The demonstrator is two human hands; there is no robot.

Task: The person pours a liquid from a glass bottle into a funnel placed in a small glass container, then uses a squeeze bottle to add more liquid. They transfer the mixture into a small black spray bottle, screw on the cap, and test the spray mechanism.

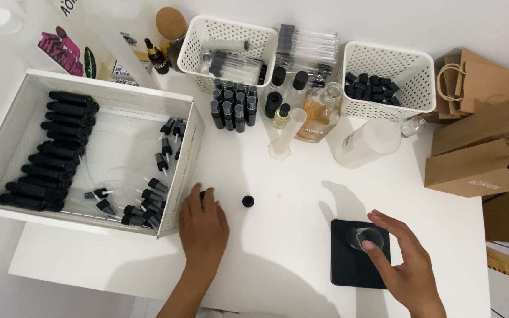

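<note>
- The left hand [203,227] lies palm down on the white table [290,176], fingers together, its fingertips over a small black piece at the near right corner of the white tray [179,176]; whether it pinches that piece or only touches it cannot be told.
- The right hand [405,265] curls over a small clear glass bottle [364,237] standing on a black square pad [357,254] at the near right, with thumb and fingers closed about its top.
- A loose black cap [248,201] sits on the bare table between the two hands, apart from both.
- The tray at the left holds a row of black tubes [48,153] along its left side and scattered spray pumps [148,200] toward its right.
- Farther back stand a group of dark vials [234,106], a thin measuring cylinder [284,138], an amber flask [316,118], a large frosted jug [372,141] and two white perforated baskets [231,44].
- Brown paper bags [478,153] are stacked at the right edge.
- Risk, as I judge it: the bottle looks light and is gripped from above only, so a sideways pull could tip it off the pad and spill whatever it holds.
- The tall cylinder and flask stand close together just beyond the hands; a careless reach far across the table could knock them.
- The loose cap is round and could roll away if a wrist brushes it.
</note>
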